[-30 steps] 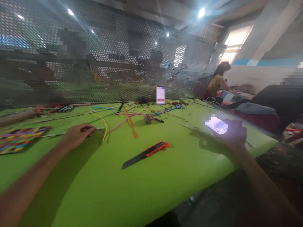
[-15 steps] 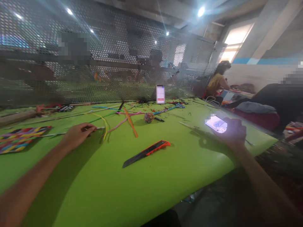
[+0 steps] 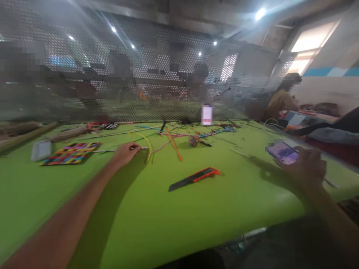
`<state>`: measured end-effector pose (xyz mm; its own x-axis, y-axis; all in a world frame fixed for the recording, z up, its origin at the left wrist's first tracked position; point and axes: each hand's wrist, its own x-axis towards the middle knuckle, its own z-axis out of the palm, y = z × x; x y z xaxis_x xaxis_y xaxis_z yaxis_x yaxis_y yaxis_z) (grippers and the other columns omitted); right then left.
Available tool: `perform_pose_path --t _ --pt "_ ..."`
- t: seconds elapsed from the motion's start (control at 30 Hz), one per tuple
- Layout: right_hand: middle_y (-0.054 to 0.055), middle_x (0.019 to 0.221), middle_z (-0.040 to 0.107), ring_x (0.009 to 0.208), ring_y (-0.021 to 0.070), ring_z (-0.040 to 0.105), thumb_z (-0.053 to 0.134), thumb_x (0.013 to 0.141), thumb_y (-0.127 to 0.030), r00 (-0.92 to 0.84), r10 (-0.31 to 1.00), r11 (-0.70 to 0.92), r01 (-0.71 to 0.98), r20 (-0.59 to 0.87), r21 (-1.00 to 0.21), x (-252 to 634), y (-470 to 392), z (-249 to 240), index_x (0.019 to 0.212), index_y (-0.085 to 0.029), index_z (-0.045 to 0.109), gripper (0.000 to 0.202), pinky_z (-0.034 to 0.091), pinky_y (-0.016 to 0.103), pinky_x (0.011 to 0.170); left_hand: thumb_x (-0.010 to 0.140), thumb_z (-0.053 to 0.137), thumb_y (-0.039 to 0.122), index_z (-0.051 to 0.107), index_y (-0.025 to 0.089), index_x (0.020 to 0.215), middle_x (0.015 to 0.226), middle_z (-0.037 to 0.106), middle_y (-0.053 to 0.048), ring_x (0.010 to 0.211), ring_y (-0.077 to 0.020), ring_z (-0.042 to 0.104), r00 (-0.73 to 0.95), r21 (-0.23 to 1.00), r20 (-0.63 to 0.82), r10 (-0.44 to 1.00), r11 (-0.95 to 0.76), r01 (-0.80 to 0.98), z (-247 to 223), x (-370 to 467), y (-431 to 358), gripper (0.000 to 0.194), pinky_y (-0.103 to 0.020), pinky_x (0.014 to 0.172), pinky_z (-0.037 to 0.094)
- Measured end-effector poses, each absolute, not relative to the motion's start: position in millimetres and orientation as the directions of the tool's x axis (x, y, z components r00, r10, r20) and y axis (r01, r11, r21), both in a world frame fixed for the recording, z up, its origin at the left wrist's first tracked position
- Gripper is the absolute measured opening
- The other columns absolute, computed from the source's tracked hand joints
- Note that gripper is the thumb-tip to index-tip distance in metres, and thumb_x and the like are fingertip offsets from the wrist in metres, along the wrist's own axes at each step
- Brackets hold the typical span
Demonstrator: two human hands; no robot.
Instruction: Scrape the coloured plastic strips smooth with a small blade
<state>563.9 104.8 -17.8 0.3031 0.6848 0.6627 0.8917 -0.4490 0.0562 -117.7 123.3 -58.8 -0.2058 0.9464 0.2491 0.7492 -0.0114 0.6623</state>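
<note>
Over the left part of the green table (image 3: 134, 216), my left hand (image 3: 127, 152) pinches a thin white strip (image 3: 144, 148). My right hand (image 3: 307, 166) is wrapped round a phone (image 3: 284, 152) with a lit screen, held above the table's right side. A box cutter (image 3: 193, 178) with an orange and black handle lies between the hands. Beyond it are an orange strip (image 3: 174, 145), a yellow strip (image 3: 148, 144) and a small multicoloured ball (image 3: 193, 141). A woven multicoloured mat (image 3: 73, 154) rests left of my left hand.
A perforated metal screen (image 3: 168, 89) borders the back of the table. A second phone (image 3: 207, 114) stands upright before it. A white object (image 3: 41, 150) lies at the far left, near wooden sticks (image 3: 71, 132). A person (image 3: 283, 97) sits at the back right.
The view has turned left, so the table and its objects appear further right. The white object at the far left has come into view. Both hands keep their holds.
</note>
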Motion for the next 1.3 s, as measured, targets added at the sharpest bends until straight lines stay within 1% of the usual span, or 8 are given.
perform_pose_path --t 0.17,0.33,0.5,0.6,0.77,0.97,1.13,1.3 --pt "0.021 0.130 0.046 0.115 0.0389 0.049 0.067 0.071 -0.067 0.317 0.643 -0.457 0.890 0.698 0.016 566.8 108.7 -21.1 0.138 -0.016 0.049 0.086 0.039 0.045 0.089 0.077 0.055 0.044 0.073 0.021 0.081 0.078 0.077 -0.006 0.071 -0.0249 0.068 -0.200 0.661 0.257 0.945 -0.021 0.750 -59.2 -116.5 123.6 0.029 -0.034 0.071 0.048" --pt "0.024 0.129 0.047 0.116 0.0402 0.049 0.062 0.076 -0.060 0.325 0.668 -0.438 0.899 0.669 0.001 566.7 108.8 -18.5 0.137 -0.013 0.050 0.078 0.040 0.046 0.088 0.078 0.054 0.043 0.073 0.019 0.083 0.077 0.077 -0.008 0.071 -0.0252 0.068 -0.198 0.658 0.256 0.946 -0.020 0.752 -59.9 -116.1 124.1 0.031 -0.034 0.070 0.048" --pt "0.026 0.127 0.049 0.118 0.0416 0.049 0.060 0.077 -0.067 0.303 0.701 -0.431 0.901 0.646 0.044 566.9 110.2 -16.6 0.134 -0.012 0.055 0.079 0.039 0.048 0.088 0.079 0.055 0.041 0.073 0.019 0.083 0.076 0.076 -0.007 0.069 -0.0237 0.068 -0.193 0.660 0.247 0.950 -0.019 0.751 -56.4 -114.6 122.0 0.029 -0.033 0.069 0.049" --pt "0.029 0.127 0.050 0.118 0.0441 0.050 0.057 0.078 -0.071 0.334 0.743 -0.435 0.900 0.580 0.039 568.9 112.8 -14.5 0.133 -0.010 0.057 0.082 0.040 0.050 0.087 0.080 0.056 0.042 0.072 0.019 0.083 0.072 0.074 -0.006 0.065 -0.0225 0.067 -0.183 0.660 0.234 0.955 -0.018 0.751 -49.0 -115.9 117.9 0.028 -0.032 0.065 0.049" --pt "0.033 0.130 0.050 0.118 0.0489 0.053 0.051 0.078 -0.078 0.463 0.786 -0.482 0.874 0.410 -0.061 572.5 117.5 -10.8 0.132 -0.010 0.059 0.087 0.043 0.054 0.084 0.082 0.054 0.040 0.071 0.018 0.089 0.070 0.072 -0.005 0.058 -0.0210 0.065 -0.195 0.647 0.251 0.948 -0.015 0.762 -39.7 -119.3 113.6 0.029 -0.031 0.062 0.050" --pt "0.036 0.132 0.049 0.121 0.0510 0.052 0.037 0.078 -0.083 0.487 0.825 -0.503 0.864 0.288 -0.022 573.0 120.1 -8.7 0.131 -0.003 0.060 0.099 0.044 0.058 0.088 0.080 0.057 0.036 0.073 0.018 0.086 0.091 0.077 -0.010 0.082 -0.0257 0.070 -0.159 0.597 0.308 0.938 -0.060 0.800 -45.5 -110.4 115.4 0.025 -0.034 0.081 0.051" --pt "0.032 0.132 0.050 0.125 0.0515 0.049 0.039 0.078 -0.082 0.469 0.831 -0.489 0.872 0.300 -0.009 582.8 124.8 -14.1 0.124 -0.010 0.064 0.089 0.042 0.061 0.091 0.081 0.055 0.036 0.075 0.017 0.089 0.095 0.078 -0.010 0.083 -0.0252 0.068 -0.135 0.575 0.321 0.938 -0.079 0.815 -44.7 -108.0 116.2 0.028 -0.034 0.084 0.050" --pt "0.025 0.129 0.054 0.124 0.0534 0.048 0.032 0.076 -0.088 0.407 0.840 -0.433 0.901 0.359 -0.009 586.6 124.2 -17.7 0.121 -0.020 0.065 0.088 0.037 0.066 0.090 0.081 0.056 0.036 0.074 0.018 0.088 0.085 0.077 -0.008 0.077 -0.0240 0.066 -0.149 0.584 0.331 0.932 -0.078 0.808 -42.6 -108.0 115.1 0.027 -0.034 0.080 0.051"
